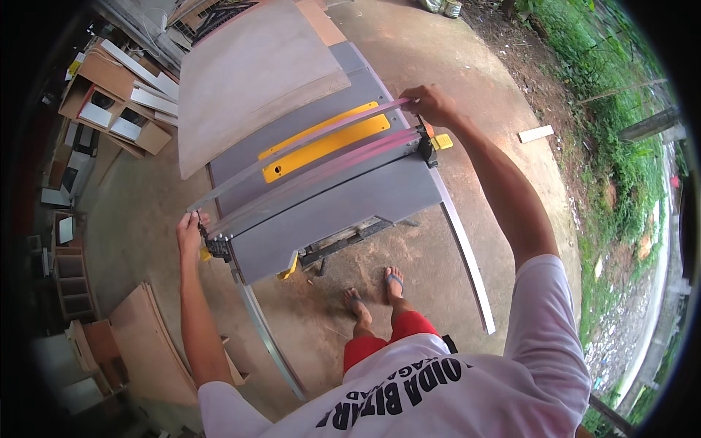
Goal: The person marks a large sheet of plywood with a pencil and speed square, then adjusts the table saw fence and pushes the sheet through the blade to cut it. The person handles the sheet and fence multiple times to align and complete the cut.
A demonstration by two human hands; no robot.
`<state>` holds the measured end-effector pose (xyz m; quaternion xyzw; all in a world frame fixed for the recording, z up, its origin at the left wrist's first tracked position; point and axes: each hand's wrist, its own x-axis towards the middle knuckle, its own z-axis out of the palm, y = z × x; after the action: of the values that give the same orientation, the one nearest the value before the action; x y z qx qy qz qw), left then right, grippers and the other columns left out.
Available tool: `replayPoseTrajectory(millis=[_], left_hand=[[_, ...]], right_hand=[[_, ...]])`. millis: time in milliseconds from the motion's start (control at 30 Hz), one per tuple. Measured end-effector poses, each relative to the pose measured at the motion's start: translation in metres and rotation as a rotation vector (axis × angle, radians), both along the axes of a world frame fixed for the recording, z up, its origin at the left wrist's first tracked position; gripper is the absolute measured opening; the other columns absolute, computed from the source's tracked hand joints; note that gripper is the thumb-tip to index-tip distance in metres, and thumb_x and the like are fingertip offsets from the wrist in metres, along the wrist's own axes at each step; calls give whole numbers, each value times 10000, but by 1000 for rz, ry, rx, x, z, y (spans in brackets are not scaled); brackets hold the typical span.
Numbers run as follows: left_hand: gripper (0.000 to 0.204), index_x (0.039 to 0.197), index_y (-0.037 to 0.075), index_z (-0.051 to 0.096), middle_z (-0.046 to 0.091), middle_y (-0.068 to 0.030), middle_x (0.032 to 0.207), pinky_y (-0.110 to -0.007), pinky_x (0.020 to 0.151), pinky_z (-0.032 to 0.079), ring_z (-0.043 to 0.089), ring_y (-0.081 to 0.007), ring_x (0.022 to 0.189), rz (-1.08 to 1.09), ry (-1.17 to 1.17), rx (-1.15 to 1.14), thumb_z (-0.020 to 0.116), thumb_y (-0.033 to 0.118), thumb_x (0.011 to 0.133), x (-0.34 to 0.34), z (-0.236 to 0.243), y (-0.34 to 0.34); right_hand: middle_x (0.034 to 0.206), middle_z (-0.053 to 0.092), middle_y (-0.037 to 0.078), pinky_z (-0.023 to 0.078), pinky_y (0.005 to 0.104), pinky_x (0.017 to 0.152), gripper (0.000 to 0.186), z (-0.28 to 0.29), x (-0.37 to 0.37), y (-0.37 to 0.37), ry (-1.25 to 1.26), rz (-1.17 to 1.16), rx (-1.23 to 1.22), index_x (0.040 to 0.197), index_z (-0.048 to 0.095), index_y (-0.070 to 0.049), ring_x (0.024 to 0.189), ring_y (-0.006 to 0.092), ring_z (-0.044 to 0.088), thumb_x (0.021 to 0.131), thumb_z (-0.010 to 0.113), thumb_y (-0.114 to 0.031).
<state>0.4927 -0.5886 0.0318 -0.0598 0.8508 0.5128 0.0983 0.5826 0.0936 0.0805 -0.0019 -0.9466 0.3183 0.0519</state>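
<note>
A grey table saw (343,204) stands before me with a yellow insert plate (328,139). Both my hands grip a long, thin metal strip (226,188) that crosses it from side to side: my left hand (191,230) at the near-left end, my right hand (431,104) at the far-right end. Just beside the strip, on my side, lies the saw's metal fence (314,182), with a black end fitting and yellow lever (441,141) below my right hand and another black fitting (217,248) by my left hand. My fingertips are partly hidden.
A large pale board (248,80) covers the far part of the saw. Metal rails (467,266) extend toward me on both sides. Wooden offcuts (117,95) and plywood sheets (150,336) are piled on the left. A white offcut (535,133) lies on the concrete near grass (613,182) at the right.
</note>
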Motion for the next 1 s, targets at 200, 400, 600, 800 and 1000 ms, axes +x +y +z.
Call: replayPoseTrajectory(millis=[200,400,600,800,1000], left_hand=[[400,1378,15,576,714,-104,1148,-338,851,503,706,-223,1057,235,83,182,490,287,1098,-1,-19,10],[624,1477,33,497,513,-156,1518,-421,1147,341,477,-268,1414,41,255,367,386,508,1086,50,2,4],[527,1487,-6,482,522,-157,1511,-383,1178,324,481,-263,1395,34,416,66,479,356,1104,91,7,35],[564,1497,-5,484,507,-152,1525,-381,1157,365,506,-258,1374,14,396,-46,547,363,1074,111,-18,15],[477,1358,98,614,625,-103,1372,-444,1096,442,602,-256,1232,551,-326,579,530,457,1054,50,-69,-55]], right_hand=[[969,746,152,565,396,785,198,-1,-5,2,108,-15,-28,1076,754,-62,881,317,724,879,739,-61],[1117,711,127,592,384,848,275,22,41,0,206,93,40,1084,705,-25,989,317,715,825,730,63],[1335,645,159,587,405,985,464,5,91,-10,253,128,85,1241,674,-22,1203,341,662,814,595,143],[1440,595,204,492,443,1104,464,0,120,2,111,-60,-198,1367,626,-23,1303,360,604,906,567,-22],[1407,607,246,522,469,1013,726,-87,96,42,-410,-625,-707,1414,597,-44,1243,385,628,1007,521,-640]])
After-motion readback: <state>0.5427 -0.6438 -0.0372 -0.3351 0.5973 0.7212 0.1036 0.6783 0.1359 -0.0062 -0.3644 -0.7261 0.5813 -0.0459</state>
